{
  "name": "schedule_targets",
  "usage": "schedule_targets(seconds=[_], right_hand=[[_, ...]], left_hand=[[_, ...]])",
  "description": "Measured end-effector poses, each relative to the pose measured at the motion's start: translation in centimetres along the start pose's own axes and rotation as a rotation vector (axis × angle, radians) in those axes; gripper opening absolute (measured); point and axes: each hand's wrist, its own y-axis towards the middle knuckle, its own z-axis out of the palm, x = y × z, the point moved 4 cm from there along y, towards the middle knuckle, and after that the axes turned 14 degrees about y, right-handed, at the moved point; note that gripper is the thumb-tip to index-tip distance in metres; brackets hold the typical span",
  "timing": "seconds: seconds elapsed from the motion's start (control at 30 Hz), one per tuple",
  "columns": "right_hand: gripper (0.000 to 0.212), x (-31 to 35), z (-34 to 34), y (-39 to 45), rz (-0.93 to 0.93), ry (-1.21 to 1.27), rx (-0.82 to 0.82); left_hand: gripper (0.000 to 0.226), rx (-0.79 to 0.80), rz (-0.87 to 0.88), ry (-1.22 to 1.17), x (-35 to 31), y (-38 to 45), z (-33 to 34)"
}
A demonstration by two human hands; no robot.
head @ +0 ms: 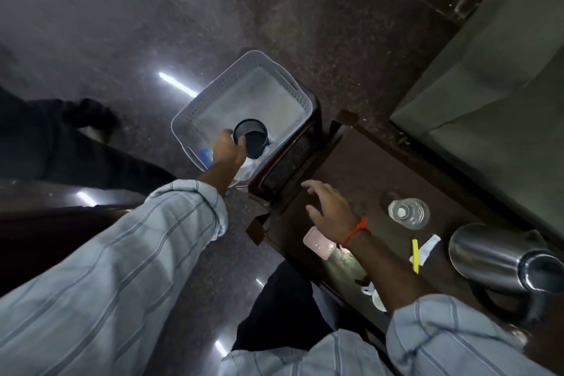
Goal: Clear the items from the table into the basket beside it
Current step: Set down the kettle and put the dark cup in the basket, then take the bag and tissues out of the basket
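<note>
Your left hand (228, 149) grips the cup (251, 137) over the basket (195, 107), right hand (331, 207) free; bottle (408, 212), jug (500, 256), pink case (319, 243) left on table (360, 162).

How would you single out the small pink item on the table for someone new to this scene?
Start at the dark wooden table right of the grey basket. Near its front edge, just under the open right hand with the red wrist thread, lies the pink case. It is flat, rounded and pink; the neighbours are clear, steel or yellow.
</note>
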Motion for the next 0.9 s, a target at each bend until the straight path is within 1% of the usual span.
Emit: schedule_targets(seconds=[0.07, 0.17, 0.27, 0.33, 0.4, 0.43, 0.47, 0.57, 0.63, 0.67, 0.7, 0.73, 0.8, 0.83, 0.87, 0.9], right_hand=[[0.049, 0.6, -0.1, 0.8, -0.016, 0.035, -0.012], [0.042, 1.9, -0.6, 2.0, -0.059, 0.121, -0.057], [0.033, 3.1, -1.6, 3.1, -0.045, 0.281, -0.184], [0.042, 3.6, -2.5, 3.7, 0.021, 0.392, -0.272], [0.059, 3.7, -3.3, 4.2, 0.060, 0.440, -0.313], [0.064, 3.7, -3.7, 4.1, 0.064, 0.432, -0.338], [0.062, 3.5, -4.3, 4.0, 0.066, 0.411, -0.376], [0.041, 1.9, -6.2, 2.9, 0.037, 0.317, -0.507], [0.038, 0.3, -7.2, 1.5, 0.051, 0.295, -0.549], [0.038, -0.6, -7.6, 0.8, 0.065, 0.302, -0.560], [0.038, -1.5, -8.0, 0.0, 0.074, 0.318, -0.568], [0.038, -2.6, -8.2, -0.9, 0.083, 0.338, -0.572], [0.036, -4.7, -8.5, -2.6, 0.107, 0.396, -0.585], [0.034, -6.0, -8.8, -3.6, 0.133, 0.428, -0.601], [0.029, -7.2, -8.9, -4.6, 0.162, 0.448, -0.620], [0.022, -8.4, -9.0, -5.6, 0.189, 0.458, -0.645]], left_hand=[[0.037, -0.037, 0.006, 0.005, -0.2, 0.8, 0.2], [0.034, -0.172, 0.071, -0.010, -0.9, 0.0, -0.8], [0.034, -0.338, 0.241, -0.031, -2.8, -2.9, -2.7], [0.037, -0.385, 0.389, -0.034, -4.4, -5.7, -3.4], [0.038, -0.364, 0.549, -0.027, -6.3, -8.8, -3.2], [0.038, -0.338, 0.614, -0.026, -7.1, -10.4, -2.8], [0.037, -0.310, 0.662, -0.026, -7.9, -11.9, -2.3], [0.040, -0.249, 0.750, -0.031, -9.8, -14.8, -0.9], [0.040, -0.197, 0.830, 0.005, -10.2, -15.5, 0.1], [0.041, -0.167, 0.842, 0.048, -10.0, -15.3, 0.5], [0.043, -0.151, 0.820, 0.085, -9.5, -14.6, 0.8], [0.046, -0.169, 0.765, 0.097, -8.7, -13.6, 0.8], [0.047, -0.278, 0.567, 0.130, -5.9, -10.3, 0.0], [0.048, -0.321, 0.418, 0.209, -4.1, -8.3, -0.2], [0.053, -0.316, 0.229, 0.304, -2.1, -6.5, -0.5], [0.062, -0.264, 0.040, 0.373, -0.1, -5.0, -0.7]])
